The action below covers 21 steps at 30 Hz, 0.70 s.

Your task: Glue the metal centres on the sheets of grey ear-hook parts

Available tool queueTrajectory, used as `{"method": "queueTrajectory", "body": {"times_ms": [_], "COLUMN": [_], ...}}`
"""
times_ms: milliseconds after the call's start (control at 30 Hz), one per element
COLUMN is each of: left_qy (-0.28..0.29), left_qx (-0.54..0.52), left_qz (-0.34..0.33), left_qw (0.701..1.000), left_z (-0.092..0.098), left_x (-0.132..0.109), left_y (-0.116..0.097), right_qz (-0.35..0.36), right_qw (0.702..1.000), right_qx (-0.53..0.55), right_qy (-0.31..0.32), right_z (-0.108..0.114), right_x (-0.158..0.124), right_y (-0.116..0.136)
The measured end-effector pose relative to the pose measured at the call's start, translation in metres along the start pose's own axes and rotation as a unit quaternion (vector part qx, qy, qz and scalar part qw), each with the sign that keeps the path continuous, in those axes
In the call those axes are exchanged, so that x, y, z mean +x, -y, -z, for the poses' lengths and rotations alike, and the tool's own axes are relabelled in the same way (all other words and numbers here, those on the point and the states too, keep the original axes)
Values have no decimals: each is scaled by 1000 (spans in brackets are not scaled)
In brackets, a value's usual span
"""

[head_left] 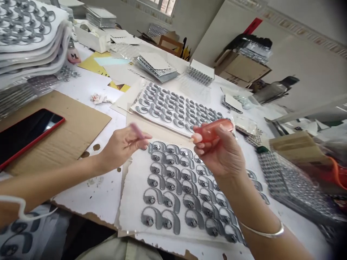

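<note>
In my right hand is a small red squeeze bottle, lying on its side with its pale nozzle pointing left. My left hand is held with thumb and fingers drawn together over the top left corner of the near sheet; a blurred purple patch shows at one finger. Whatever the left fingertips pinch, if anything, is too small to make out. Beneath both hands lies a white sheet with rows of grey hook-shaped pieces, each bearing a shiny round part. My right forearm covers some of them.
Behind lies a second sheet of similar pieces. On the left, a phone rests on cardboard below stacked sheets. A bottle marked M stands beside them. Plastic-wrapped packs crowd the right side.
</note>
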State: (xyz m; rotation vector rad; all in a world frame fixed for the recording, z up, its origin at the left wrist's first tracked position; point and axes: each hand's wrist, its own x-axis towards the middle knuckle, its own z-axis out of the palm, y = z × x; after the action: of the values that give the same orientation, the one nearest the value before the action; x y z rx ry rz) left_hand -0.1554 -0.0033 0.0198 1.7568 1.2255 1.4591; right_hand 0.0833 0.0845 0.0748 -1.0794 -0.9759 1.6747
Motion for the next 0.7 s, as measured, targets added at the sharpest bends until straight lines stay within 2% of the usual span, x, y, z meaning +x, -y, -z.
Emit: {"method": "queueTrajectory", "body": {"times_ms": [133,233,300,400,467,700], "left_qy": [23,24,13,-3,-5,22], "left_qx": [66,170,214,221,205,199], "left_qz": [-117,-219,-225,-171,-159,-221], "left_qw": [991,961,950,960,966,955], "left_z": [5,11,15,17,16,11], "left_x": [-15,-22,-24,-25,-25,-24], "left_y": [9,16,20,23,25,27], "right_qz": [47,73,90,121,145,192], "right_qw": [999,997,996,992,988,980], "right_qx": [-8,-14,-19,-27,-27,-18], "right_qy": [13,-2,-21,-37,-38,-56], "right_z": [-13,-19,-19,-15,-12,1], "right_x": [13,18,20,22,22,14], "right_y": [-10,-16,-19,-22,-23,-20]}}
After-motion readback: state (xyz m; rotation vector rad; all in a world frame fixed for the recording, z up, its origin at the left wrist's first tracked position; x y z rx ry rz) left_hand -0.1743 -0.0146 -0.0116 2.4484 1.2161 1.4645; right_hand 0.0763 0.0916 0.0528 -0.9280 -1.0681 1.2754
